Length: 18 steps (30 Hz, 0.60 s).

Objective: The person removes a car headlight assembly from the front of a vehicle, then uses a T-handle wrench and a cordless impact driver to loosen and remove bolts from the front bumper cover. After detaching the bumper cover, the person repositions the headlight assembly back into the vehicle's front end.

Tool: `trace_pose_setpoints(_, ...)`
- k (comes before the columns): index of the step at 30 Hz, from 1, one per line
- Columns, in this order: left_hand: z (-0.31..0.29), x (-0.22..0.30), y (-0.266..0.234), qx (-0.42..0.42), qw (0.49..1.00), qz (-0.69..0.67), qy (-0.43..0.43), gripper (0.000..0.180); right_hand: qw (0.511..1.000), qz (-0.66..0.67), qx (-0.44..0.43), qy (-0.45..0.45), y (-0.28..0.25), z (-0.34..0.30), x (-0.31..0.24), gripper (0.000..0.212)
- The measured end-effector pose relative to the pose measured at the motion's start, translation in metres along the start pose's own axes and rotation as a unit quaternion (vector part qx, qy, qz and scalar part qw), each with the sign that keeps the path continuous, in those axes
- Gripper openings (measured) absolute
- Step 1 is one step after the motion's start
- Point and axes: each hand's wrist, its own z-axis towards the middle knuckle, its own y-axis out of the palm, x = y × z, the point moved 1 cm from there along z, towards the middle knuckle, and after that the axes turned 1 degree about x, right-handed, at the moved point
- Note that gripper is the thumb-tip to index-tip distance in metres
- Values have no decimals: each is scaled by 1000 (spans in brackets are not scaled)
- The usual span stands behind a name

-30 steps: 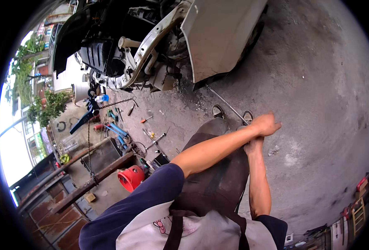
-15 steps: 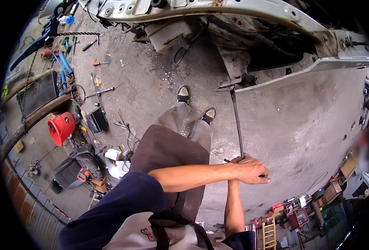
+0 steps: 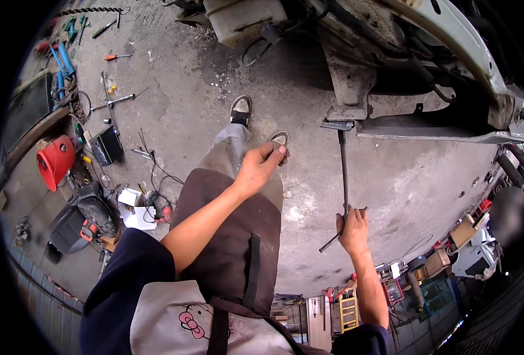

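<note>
My right hand (image 3: pixel 355 229) is wrapped round the lower end of a long dark T-handled metal bar (image 3: pixel 343 168), by its crosspiece. The crosspiece sticks out slantwise on both sides of the hand. At its far end, the bar meets a flat ridged plate (image 3: pixel 337 125) against the dirty metal bracket (image 3: pixel 352 89) of a stripped vehicle front. Whether plate and bar are one piece, I cannot tell. My left hand (image 3: pixel 261 170) hangs apart from the bar, over my legs, fingers curled in; nothing shows in it, though its palm is hidden.
A white plastic tank (image 3: pixel 241 21) and loose cables hang from the vehicle. Along the left lie an orange screwdriver (image 3: pixel 117 57), a cross-shaped wrench (image 3: pixel 111 102), a black battery (image 3: pixel 106 146) and a red bucket (image 3: pixel 56 161). A yellow ladder (image 3: pixel 349 309) stands behind at lower right.
My left hand has come off the bar's handle end and moved left and up over my legs. The right hand keeps its hold, the crosspiece now showing. The whole view has shifted and turned.
</note>
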Motion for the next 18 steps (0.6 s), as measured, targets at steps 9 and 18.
trace_pose_setpoints(9,139,91,17,-189,948,212,145,40,598,693,199,349,58,-11,-57,24)
trace_pose_setpoints(18,158,93,31,-219,891,343,201,45,315,907,89,266,79,-6,-70,30)
